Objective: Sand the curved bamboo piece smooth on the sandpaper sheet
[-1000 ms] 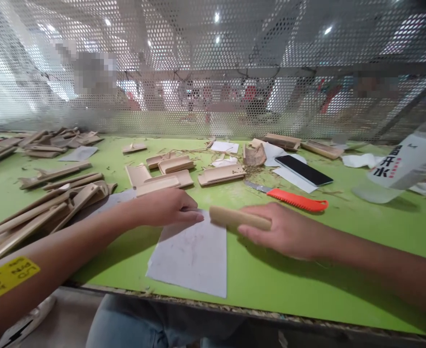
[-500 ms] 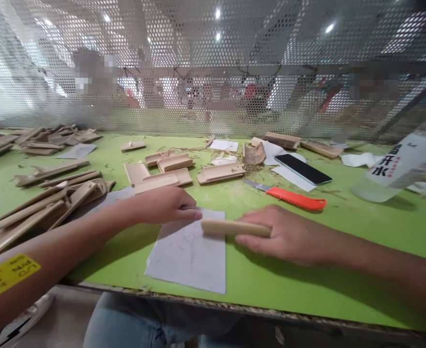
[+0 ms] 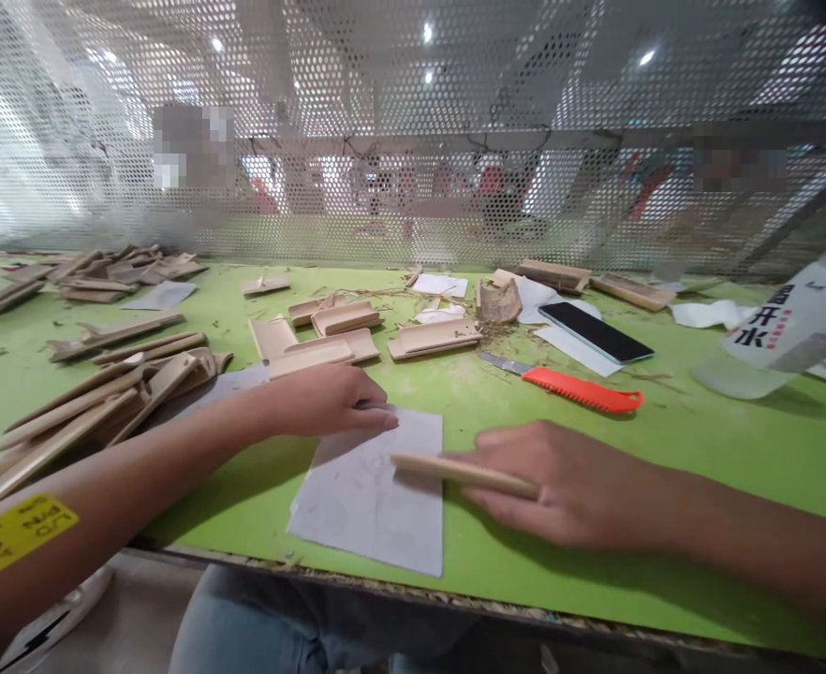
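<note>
On the table in front of me lies a pale sheet of paper [image 3: 377, 515] with faint marks on it. My left hand [image 3: 335, 398] is closed at its upper edge, fingers curled and thumb resting on the sheet. My right hand [image 3: 539, 477] grips a split bamboo piece [image 3: 455, 470] between thumb and fingers. The piece's far end is over the sheet, tilted slightly down to the right; whether it touches the sheet I cannot tell. Beyond my right hand lies a knife [image 3: 582, 388] with an orange handle, its blade pointing left.
Cut bamboo pieces [image 3: 315, 354] lie beyond my left hand, and a pile of bamboo strips [image 3: 82, 402] sits at left. A black phone [image 3: 596, 329] and a plastic bottle [image 3: 771, 328] are to the right. A perforated metal screen [image 3: 399, 197] stands behind.
My right hand has moved a little toward me, and the bamboo piece has turned so its edge shows more. My left hand stays at the sheet's edge.
</note>
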A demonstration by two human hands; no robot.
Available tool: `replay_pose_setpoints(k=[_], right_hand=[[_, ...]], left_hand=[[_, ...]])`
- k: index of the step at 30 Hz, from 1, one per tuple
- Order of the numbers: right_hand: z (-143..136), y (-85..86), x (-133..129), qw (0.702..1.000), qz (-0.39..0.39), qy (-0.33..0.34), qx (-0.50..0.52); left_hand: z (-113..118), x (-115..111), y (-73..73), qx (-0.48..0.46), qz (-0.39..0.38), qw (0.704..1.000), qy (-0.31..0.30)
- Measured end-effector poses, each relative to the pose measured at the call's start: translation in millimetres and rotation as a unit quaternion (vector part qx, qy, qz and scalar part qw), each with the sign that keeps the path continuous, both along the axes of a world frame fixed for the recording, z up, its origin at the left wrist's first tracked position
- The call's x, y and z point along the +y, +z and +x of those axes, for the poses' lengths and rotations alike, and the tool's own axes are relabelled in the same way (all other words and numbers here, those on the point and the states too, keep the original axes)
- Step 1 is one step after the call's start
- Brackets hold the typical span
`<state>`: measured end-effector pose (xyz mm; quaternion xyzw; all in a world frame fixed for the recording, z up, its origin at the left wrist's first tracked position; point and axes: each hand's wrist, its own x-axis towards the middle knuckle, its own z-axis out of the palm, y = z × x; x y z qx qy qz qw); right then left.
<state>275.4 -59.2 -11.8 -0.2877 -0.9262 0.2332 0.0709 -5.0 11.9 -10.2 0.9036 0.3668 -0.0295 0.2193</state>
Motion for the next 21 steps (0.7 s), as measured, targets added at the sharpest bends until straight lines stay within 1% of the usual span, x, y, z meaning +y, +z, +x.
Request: replay_pose_setpoints(k=[1, 2, 3, 5, 6, 7, 10, 11, 12, 15, 16, 20, 21], right_hand=[[-0.1, -0.1, -0.7, 1.000, -0.016, 0.024, 0.003], [0.2, -0.3, -0.8, 0.999, -0.028, 0.030, 0.006], [1.0, -0.6, -0.3, 0.999, -0.034, 0.017, 0.009], [2.8, -1.2, 1.9, 0.999, -0.028, -0.038, 0.008], [3.6, -1.4, 2.9, 0.998, -0.020, -0.055, 0.007], [4.0, -1.4, 3.7, 0.998, -0.014, -0.055, 0.006], [4.4, -0.9, 4.9, 1.000, -0.018, 0.010, 0.000], [4.7, -0.8, 5.5, 0.999, -0.025, 0.021, -0.003], [5.2, -0.7, 6.4, 1.000, -0.025, 0.016, -0.006], [6.5, -1.4, 8.9, 0.999, 0.014, -0.038, -0.011], [6.5, -1.8, 8.9, 0.999, 0.022, -0.043, -0.009], [4.5, -3.8, 5.0, 1.000, -0.013, 0.020, -0.009], [4.0, -4.3, 3.9, 1.000, -0.006, 0.023, -0.013]], left_hand=[[-0.2, -0.1, -0.3, -0.004, 0.000, 1.000, -0.001], [-0.3, -0.3, -0.5, -0.006, -0.002, 1.000, 0.000], [-0.3, -0.6, -0.5, -0.006, -0.003, 1.000, 0.004], [0.2, -1.6, 0.3, -0.003, -0.003, 1.000, 0.014], [0.5, -2.2, 1.0, -0.002, -0.003, 1.000, 0.016], [0.9, -2.8, 1.7, -0.002, -0.003, 1.000, 0.015], [1.6, -3.7, 3.1, -0.004, -0.003, 1.000, 0.007], [1.7, -3.6, 3.0, -0.004, -0.003, 1.000, 0.007], [1.7, -3.4, 2.8, -0.004, -0.004, 1.000, 0.008], [1.1, -2.8, 1.9, -0.008, -0.007, 1.000, 0.010], [0.7, -2.8, 1.8, -0.011, -0.006, 1.000, 0.006], [-0.4, -3.4, 2.3, -0.009, 0.008, 1.000, -0.006], [-0.6, -3.6, 2.5, -0.003, 0.010, 1.000, -0.003]])
